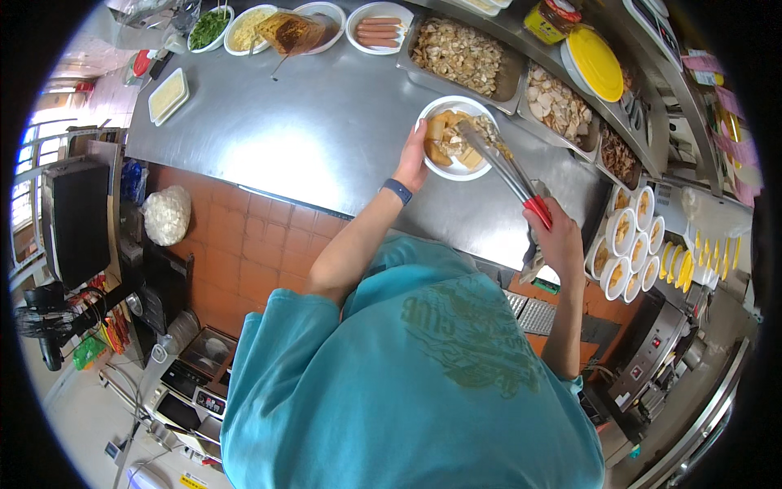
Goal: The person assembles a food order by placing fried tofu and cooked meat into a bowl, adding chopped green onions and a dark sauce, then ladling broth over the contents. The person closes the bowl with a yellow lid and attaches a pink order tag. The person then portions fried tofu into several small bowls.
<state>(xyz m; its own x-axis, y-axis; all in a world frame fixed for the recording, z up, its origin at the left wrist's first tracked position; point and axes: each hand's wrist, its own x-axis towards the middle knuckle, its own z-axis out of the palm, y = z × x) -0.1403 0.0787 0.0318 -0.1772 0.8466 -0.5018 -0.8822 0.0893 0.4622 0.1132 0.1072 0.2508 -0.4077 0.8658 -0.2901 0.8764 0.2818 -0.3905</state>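
Bowl, round and white, over silver metal worktop | left hand: pinching its left rim | right hand: wrapped round red-handled metal tongs, tips at yellow-brown food | advice: steady rim, release low.

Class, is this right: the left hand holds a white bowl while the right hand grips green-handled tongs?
Not quite: the head view shows the tongs are red-handled, not green-handled. The left hand does hold the white bowl, and the right hand grips the tongs.
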